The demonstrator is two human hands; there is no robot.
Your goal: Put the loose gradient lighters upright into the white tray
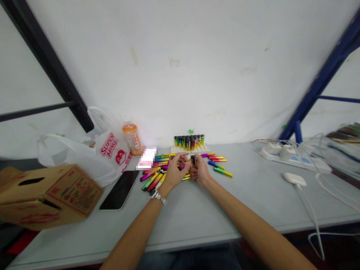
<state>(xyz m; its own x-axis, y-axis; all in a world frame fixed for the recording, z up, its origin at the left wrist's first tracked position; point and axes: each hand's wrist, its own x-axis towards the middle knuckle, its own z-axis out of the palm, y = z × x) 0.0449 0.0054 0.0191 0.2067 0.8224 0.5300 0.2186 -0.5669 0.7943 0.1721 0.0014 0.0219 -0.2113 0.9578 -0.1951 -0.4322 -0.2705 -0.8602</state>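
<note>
My left hand [177,170] is closed in a pinch, its fingertips close to my right hand; what they hold, if anything, is too small to make out. Closed around a short tube with a dark end [193,160] is my right hand [200,172], whose fingers hide most of it. Shiny two-tone tubes lie on both sides: a loose pile [153,180] by my left hand, and several more [223,171] right of my right hand. Just beyond my hands, a pale rack [206,149] holds several similar tubes [184,142] upright, with black tops.
On the grey table [197,221], a dark phone [119,190], cardboard box [50,195], white plastic bag [109,150] and orange drink bottle [131,138] stand or lie to the left. A power strip [295,157] and white charger [294,179] with cables lie right. A wall rises behind.
</note>
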